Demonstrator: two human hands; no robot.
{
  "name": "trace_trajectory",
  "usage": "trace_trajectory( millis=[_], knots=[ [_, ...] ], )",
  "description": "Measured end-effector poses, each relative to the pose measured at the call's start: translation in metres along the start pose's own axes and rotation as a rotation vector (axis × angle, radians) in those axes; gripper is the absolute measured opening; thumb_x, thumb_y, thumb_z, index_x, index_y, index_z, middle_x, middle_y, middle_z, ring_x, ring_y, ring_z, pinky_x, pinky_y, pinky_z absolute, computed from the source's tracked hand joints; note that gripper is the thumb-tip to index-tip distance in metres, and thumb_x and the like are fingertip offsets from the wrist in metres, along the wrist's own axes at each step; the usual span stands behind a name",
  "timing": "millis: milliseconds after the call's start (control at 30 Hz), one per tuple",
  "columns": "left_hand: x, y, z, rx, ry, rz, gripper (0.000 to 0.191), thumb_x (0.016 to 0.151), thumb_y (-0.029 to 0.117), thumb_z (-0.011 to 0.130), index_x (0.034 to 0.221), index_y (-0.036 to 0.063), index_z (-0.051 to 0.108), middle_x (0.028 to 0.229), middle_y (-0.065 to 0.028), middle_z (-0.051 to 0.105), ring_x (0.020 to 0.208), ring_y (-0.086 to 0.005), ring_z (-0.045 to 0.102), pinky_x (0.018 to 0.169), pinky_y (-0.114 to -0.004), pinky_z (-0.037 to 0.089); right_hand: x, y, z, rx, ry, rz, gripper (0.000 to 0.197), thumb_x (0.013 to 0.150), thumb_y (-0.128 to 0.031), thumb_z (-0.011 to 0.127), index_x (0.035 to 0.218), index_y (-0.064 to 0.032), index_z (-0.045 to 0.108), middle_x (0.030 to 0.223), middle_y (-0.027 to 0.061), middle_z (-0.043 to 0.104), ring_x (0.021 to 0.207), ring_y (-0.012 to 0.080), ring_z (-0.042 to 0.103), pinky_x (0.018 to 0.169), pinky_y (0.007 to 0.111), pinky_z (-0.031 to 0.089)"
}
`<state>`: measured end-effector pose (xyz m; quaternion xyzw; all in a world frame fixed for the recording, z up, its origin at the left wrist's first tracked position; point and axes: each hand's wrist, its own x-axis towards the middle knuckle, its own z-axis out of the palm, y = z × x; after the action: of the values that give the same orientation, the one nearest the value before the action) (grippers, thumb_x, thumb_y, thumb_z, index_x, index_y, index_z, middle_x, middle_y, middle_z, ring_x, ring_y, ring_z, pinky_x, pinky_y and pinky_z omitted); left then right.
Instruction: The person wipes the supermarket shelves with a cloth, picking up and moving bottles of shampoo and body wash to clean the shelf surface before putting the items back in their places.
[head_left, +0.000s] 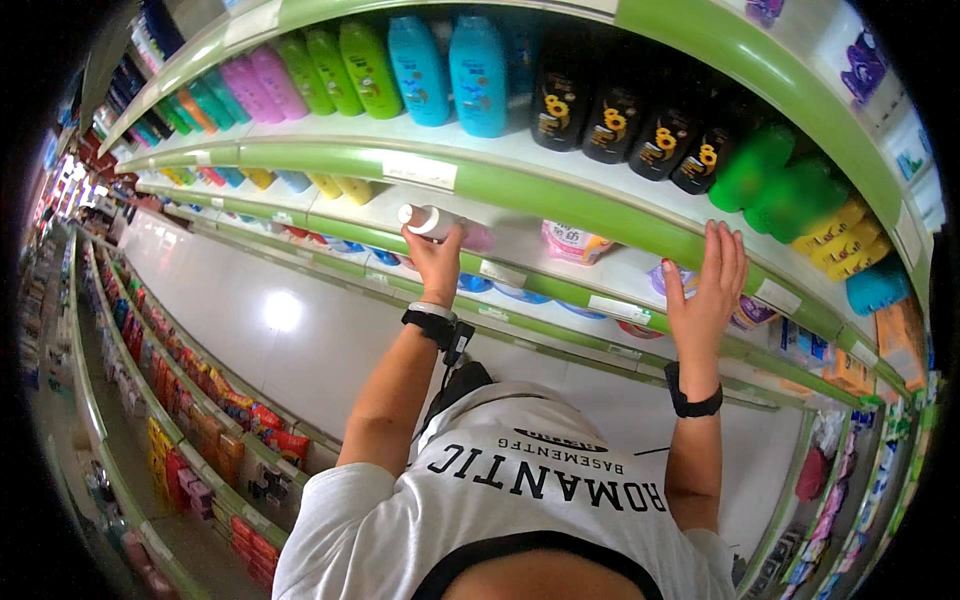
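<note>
My left hand (435, 262) grips a pink-and-white bottle (474, 232) near its white collar, thumb and fingers on either side. The bottle is tilted nearly on its side, over the lower shelf (510, 214). My right hand (703, 300) is flat with the thumb apart, its fingertips at the green shelf edge (630, 214), and it holds nothing. Between the hands, a pink-and-white pouch (576, 244) stands on the lower shelf. A purple pouch (667, 281) is partly hidden behind my right thumb.
Above the green edge stand blue bottles (480, 79), green bottles (369, 71) and black bottles with sunflower prints (611, 124). Yellow bottles (352, 189) are further left on the lower shelf. Behind me, across the tiled floor (232, 277), runs another shelf row with red packets (281, 442).
</note>
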<state>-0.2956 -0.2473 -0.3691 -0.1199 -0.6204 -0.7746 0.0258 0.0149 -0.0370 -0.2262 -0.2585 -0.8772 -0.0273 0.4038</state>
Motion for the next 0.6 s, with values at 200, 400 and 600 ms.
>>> trace_trajectory(
  millis=[200,400,600],
  knots=[
    [-0.015,0.039,-0.051,-0.226,0.001,-0.099,0.063,0.089,0.001,0.079,0.138,0.0026,0.041,0.123,-0.0132,0.062,0.108,-0.0198,0.065,0.09,-0.034,0.059,-0.003,0.002,0.003,-0.012,-0.012,0.005,0.073,0.091,-0.03,0.077,0.154,-0.0052,0.049,0.155,0.0178,0.048,0.15,0.0401,0.037,0.125,0.06,0.023],
    [-0.026,0.168,-0.082,-0.091,-0.089,0.119,0.057,0.092,0.002,0.076,0.139,0.0015,0.042,0.128,-0.0145,0.06,0.11,-0.0234,0.066,0.088,-0.038,0.063,-0.001,-0.006,-0.007,0.057,-0.011,0.043,0.072,0.09,-0.03,0.077,0.152,-0.0045,0.051,0.153,0.0163,0.05,0.149,0.0402,0.037,0.125,0.06,0.022],
    [-0.004,0.335,-0.066,-0.047,-0.333,0.717,0.076,0.098,0.037,0.074,0.155,0.0043,0.036,0.144,-0.0189,0.054,0.13,-0.0375,0.06,0.109,-0.051,0.052,-0.001,-0.007,-0.008,0.086,-0.017,0.061,0.07,0.09,-0.029,0.076,0.151,-0.0047,0.051,0.154,0.0163,0.048,0.15,0.0401,0.036,0.126,0.061,0.021]
  ],
)
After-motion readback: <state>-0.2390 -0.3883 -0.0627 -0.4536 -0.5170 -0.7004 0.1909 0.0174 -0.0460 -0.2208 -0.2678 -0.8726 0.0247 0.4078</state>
